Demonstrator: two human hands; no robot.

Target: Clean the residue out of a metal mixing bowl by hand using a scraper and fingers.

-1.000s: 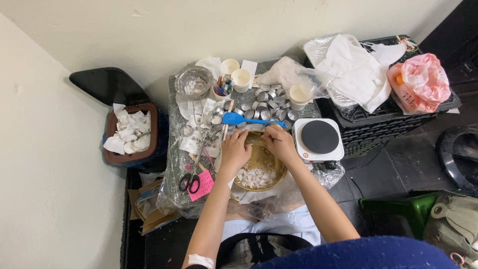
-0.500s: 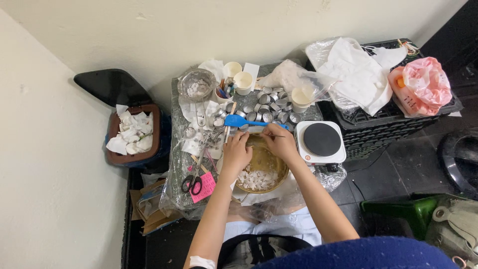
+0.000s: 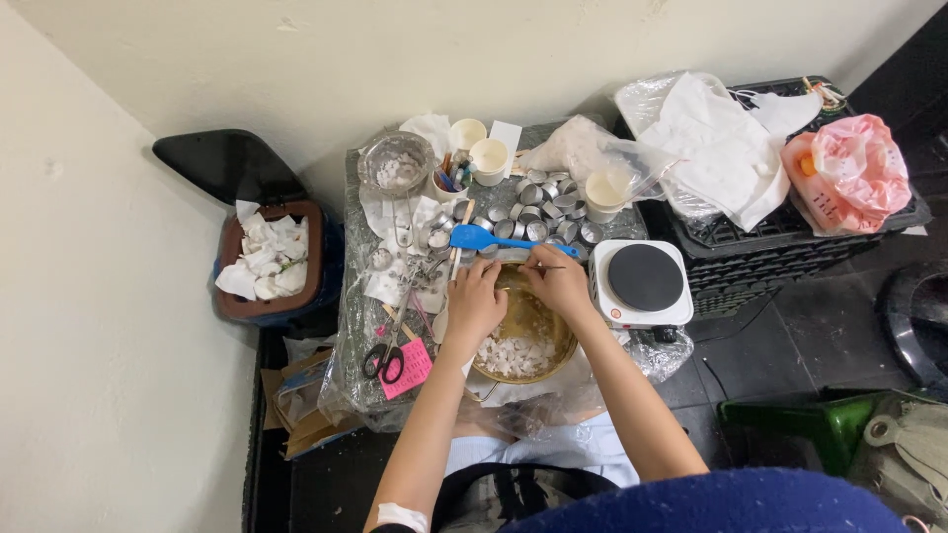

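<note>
Both hands meet over the far rim of a shallow brass-coloured bowl (image 3: 523, 331). The left hand (image 3: 476, 301) is curled, fingers folded in near the rim; whether it pinches anything I cannot tell. The right hand (image 3: 558, 279) is closed on a thin stick (image 3: 546, 266), which points left toward the other hand. The bowl sits directly beneath them, with white chunks (image 3: 513, 355) heaped in its near half.

Just past the knuckles lies a blue spatula (image 3: 492, 240), and beyond it a crowd of small metal cups (image 3: 543, 207). A quick flick of the stick could, I think, knock the spatula into those cups and scatter them. To the right of the right hand, just beside the bowl, stands a small electric hotplate (image 3: 642, 281); that wrist looks close enough to brush it. Left of the left hand, scissors (image 3: 383, 357) lie on crinkled plastic sheeting over the table (image 3: 348, 326), which could snag and drag things along.
</note>
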